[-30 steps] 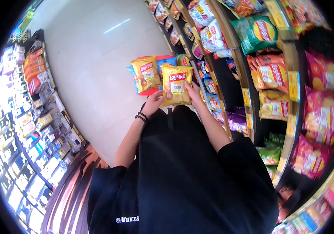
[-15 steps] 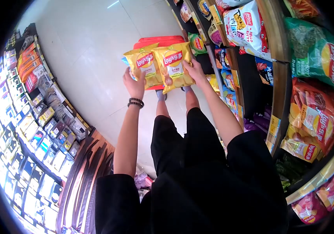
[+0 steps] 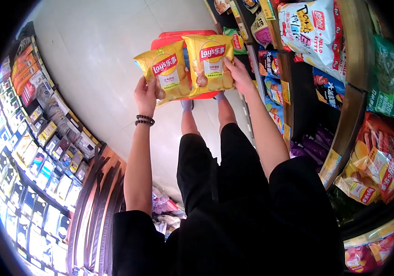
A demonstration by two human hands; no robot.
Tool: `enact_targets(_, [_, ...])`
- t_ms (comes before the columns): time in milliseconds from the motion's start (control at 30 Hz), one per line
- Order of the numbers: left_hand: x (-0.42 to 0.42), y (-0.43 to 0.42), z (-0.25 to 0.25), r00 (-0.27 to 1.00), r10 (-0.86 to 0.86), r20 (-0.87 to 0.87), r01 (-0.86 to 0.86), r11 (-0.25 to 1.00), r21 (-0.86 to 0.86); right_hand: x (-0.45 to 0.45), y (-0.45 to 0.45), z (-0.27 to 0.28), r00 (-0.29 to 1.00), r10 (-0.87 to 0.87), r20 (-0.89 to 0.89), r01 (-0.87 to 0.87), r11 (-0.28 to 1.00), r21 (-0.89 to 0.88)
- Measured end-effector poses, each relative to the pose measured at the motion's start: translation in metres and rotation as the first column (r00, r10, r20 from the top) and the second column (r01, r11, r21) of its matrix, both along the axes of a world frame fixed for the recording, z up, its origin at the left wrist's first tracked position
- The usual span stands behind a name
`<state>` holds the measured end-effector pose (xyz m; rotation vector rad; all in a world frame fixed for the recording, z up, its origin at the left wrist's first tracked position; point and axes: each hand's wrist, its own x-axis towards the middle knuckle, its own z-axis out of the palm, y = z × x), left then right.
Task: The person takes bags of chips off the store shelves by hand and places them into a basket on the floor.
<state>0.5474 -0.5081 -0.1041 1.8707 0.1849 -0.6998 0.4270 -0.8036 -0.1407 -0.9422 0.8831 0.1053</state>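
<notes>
Two yellow Lay's chip bags are held up side by side in front of me. My left hand (image 3: 145, 97), with a dark beaded bracelet on the wrist, grips the left chip bag (image 3: 171, 83) at its lower left edge. The right chip bag (image 3: 215, 68) is pinched at its right side by my right hand (image 3: 240, 76), thumb on the front. The inner edges of the bags nearly meet. Below them is a red container (image 3: 160, 43), partly hidden by the bags, with something blue showing in the gap between them.
Shelves with wooden edges (image 3: 360, 50) on my right hold many snack bags, among them a white Hello Kitty bag (image 3: 314, 37) and an orange-red Lay's bag (image 3: 381, 156). Racks of small packaged goods (image 3: 45, 152) line the left. Pale floor tiles (image 3: 100, 60) lie between.
My left hand has moved left and now grips its chip bag, where its fingers were apart at the edge before. The two bags have spread slightly apart. The view has shifted a little.
</notes>
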Motion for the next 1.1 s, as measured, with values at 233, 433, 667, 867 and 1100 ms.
enact_targets(233, [0.017,0.018,0.003,0.99,-0.045,-0.135,0.046,0.999,0.01,0.013,0.023,-0.008,0.967,0.19,-0.173,-0.244,0.887,-0.391])
enact_targets(433, [0.014,0.026,0.02,0.992,0.011,-0.125,-0.004,0.998,0.062,0.012,0.038,-0.001,0.994,0.032,-0.105,-0.091,0.778,-0.622])
enact_targets(667, [-0.026,0.05,0.059,0.958,-0.051,0.281,-0.033,0.957,0.289,-0.032,0.039,0.031,0.987,-0.06,-0.151,-0.103,0.492,-0.865])
enact_targets(867, [-0.072,0.047,0.119,0.879,-0.289,0.379,0.221,0.952,0.212,-0.084,0.064,0.078,0.998,-0.034,-0.048,-0.006,0.748,-0.663])
enact_targets(1100, [-0.11,0.019,0.157,0.704,-0.654,0.278,0.669,0.741,0.05,-0.126,0.107,0.181,0.997,0.079,0.007,-0.061,0.818,-0.573])
